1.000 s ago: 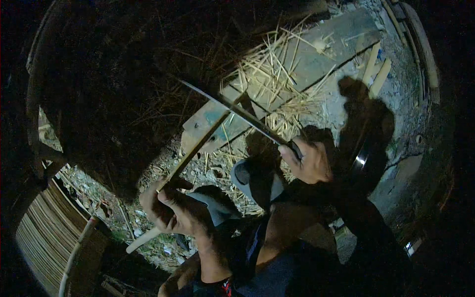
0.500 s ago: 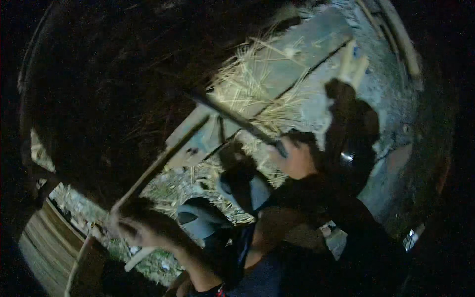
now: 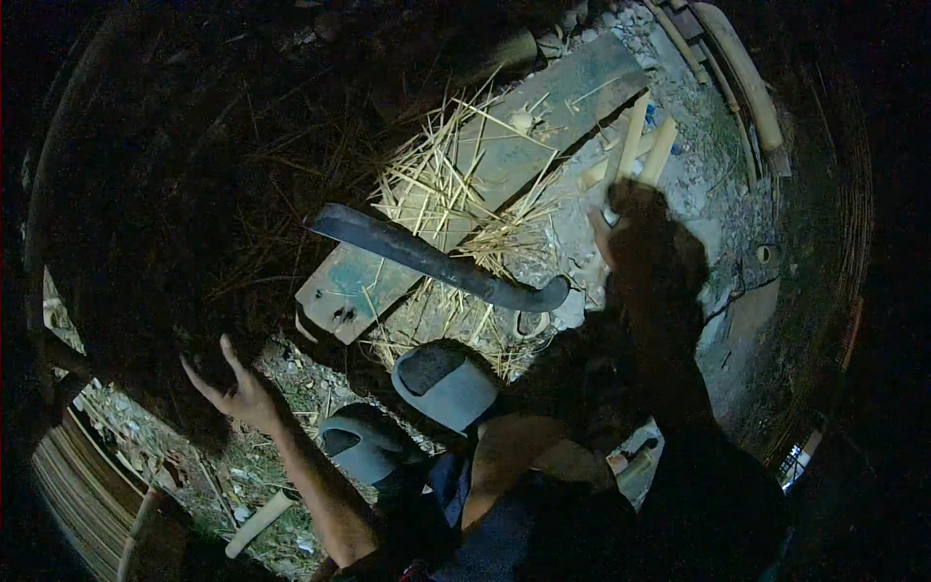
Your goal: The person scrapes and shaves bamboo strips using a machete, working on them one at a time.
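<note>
A machete (image 3: 417,254) with a dark, broad blade and a curved grip end lies slanting across a weathered plank (image 3: 592,87) and scattered straw-like slivers (image 3: 441,170). My left hand (image 3: 242,396) is raised at the left, fingers spread, with nothing in it. At the right my right hand (image 3: 605,233) reaches forward to pale split bamboo pieces (image 3: 632,141) beside the plank. Shadow covers most of that hand, and only a lit edge shows, so its grip on the pieces cannot be made out.
My feet wear grey sandals (image 3: 451,393) just in front of the machete. A bundle of long slats (image 3: 82,485) stands at the lower left, with a short pale stick (image 3: 260,524) nearby. Long bamboo poles (image 3: 742,73) lie at the far right. Darkness covers the upper left.
My right hand has let go of the machete and moved forward to the bamboo pieces. My left hand has released the long thin stick and opened.
</note>
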`<move>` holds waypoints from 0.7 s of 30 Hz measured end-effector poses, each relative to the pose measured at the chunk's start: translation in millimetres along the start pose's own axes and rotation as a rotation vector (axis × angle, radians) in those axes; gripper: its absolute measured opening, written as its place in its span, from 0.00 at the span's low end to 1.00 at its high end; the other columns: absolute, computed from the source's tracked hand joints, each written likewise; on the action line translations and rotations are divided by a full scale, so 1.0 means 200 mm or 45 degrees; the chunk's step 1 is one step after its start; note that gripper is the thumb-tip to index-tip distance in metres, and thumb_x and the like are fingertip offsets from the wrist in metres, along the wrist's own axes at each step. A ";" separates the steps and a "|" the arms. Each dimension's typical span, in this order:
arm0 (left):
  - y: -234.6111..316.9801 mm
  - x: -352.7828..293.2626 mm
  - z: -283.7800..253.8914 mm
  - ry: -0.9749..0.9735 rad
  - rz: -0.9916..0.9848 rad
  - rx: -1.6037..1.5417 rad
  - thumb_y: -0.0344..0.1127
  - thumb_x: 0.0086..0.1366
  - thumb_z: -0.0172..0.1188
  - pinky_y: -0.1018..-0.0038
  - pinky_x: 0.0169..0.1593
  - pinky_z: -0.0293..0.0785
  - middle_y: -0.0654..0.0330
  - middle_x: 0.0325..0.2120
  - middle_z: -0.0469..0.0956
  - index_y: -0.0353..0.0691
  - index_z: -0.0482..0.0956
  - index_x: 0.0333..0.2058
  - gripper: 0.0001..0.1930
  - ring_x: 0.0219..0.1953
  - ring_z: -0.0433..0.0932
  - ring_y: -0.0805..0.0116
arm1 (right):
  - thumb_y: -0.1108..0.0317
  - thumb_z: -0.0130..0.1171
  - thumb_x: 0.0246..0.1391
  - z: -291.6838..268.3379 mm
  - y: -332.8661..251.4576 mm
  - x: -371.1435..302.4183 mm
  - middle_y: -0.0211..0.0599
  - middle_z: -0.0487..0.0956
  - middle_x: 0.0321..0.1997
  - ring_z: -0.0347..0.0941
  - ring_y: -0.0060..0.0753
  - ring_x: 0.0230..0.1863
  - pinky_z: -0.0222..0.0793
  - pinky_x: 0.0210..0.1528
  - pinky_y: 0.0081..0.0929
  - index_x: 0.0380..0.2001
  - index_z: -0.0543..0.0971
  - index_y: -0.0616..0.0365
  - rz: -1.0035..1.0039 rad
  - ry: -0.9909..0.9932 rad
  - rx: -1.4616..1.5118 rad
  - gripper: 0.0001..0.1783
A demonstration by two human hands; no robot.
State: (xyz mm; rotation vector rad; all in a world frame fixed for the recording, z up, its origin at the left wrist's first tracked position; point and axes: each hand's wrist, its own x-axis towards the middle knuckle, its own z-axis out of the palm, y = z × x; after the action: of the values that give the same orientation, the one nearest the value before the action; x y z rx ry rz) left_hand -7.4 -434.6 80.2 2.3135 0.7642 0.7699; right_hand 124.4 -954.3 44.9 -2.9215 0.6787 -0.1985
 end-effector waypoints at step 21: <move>0.79 -0.21 -0.03 -1.034 0.382 -0.793 0.32 0.40 0.77 0.72 0.37 0.73 0.55 0.31 0.77 0.35 0.78 0.50 0.34 0.32 0.77 0.62 | 0.68 0.62 0.54 -0.64 -0.94 -0.77 0.37 0.79 0.44 0.75 0.30 0.46 0.73 0.43 0.29 0.45 0.76 0.58 0.927 -1.301 2.045 0.15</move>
State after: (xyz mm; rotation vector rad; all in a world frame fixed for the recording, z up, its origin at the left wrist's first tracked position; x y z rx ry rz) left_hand 11.9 -566.1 176.2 1.9043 -0.1758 0.0916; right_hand 47.9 -732.2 186.0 -0.9051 0.7286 0.5338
